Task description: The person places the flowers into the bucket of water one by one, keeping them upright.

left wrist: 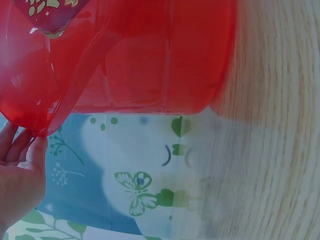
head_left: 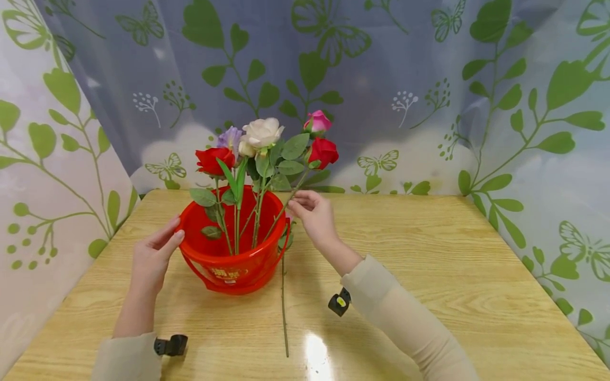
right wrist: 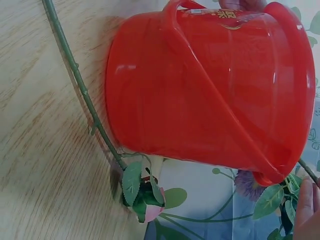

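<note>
A red plastic bucket stands upright on the table, holding several artificial flowers. My left hand grips its left rim between thumb and fingers; in the left wrist view the same hand is at the bucket's edge. At the right rim, my right hand pinches the stem of a red rose that leans right with its lower stem inside the bucket. Other stems carry a white rose, another red rose, a purple flower and a pink rose.
Beside the bucket's right side, a pink-petalled flower lies on the wooden table, its long green stem pointing towards the front edge. A patterned curtain hangs behind the table. The bucket's red handle hangs down its side.
</note>
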The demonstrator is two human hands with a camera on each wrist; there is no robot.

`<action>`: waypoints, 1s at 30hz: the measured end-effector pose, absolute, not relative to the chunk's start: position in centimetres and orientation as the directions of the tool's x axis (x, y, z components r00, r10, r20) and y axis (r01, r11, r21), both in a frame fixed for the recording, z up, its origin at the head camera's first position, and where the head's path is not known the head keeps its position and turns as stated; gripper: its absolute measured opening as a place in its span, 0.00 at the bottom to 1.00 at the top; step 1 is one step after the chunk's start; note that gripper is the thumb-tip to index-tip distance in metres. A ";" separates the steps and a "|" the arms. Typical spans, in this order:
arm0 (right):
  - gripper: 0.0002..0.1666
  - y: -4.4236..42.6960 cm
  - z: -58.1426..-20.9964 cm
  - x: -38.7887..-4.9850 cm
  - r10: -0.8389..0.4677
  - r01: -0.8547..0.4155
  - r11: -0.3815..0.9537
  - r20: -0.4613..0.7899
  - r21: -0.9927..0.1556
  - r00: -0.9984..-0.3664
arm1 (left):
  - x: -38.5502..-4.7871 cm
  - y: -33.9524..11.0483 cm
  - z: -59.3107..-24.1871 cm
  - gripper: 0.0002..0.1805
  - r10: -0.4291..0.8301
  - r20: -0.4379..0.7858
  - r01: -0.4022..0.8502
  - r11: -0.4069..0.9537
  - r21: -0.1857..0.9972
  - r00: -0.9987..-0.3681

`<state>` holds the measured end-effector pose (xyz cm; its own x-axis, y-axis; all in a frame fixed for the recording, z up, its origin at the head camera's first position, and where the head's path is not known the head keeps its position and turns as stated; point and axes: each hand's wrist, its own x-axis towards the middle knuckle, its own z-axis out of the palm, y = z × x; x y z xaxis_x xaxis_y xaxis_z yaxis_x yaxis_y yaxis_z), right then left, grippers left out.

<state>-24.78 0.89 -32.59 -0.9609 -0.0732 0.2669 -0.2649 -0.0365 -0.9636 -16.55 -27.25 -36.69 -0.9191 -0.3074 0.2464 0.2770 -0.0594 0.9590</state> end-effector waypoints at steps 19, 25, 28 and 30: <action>0.13 1.7 -34.0 -24.3 -0.104 -0.251 -0.043 0.255 -0.967 -0.961 | -16.4 -27.1 -36.5 0.19 -0.321 0.238 0.270 -0.057 0.961 -0.917; 0.13 2.3 -34.6 -23.9 -0.126 -0.226 -0.023 0.227 -0.974 -0.966 | -16.4 -27.1 -36.4 0.19 -0.320 0.235 0.264 -0.051 0.963 -0.918; 0.13 2.7 -35.1 -23.7 -0.142 -0.211 -0.013 0.210 -0.978 -0.967 | -16.4 -27.2 -36.5 0.20 -0.317 0.241 0.271 -0.054 0.961 -0.917; 0.12 2.9 -35.3 -23.6 -0.151 -0.203 0.002 0.200 -0.979 -0.968 | -16.4 -27.2 -36.5 0.19 -0.317 0.242 0.272 -0.054 0.961 -0.917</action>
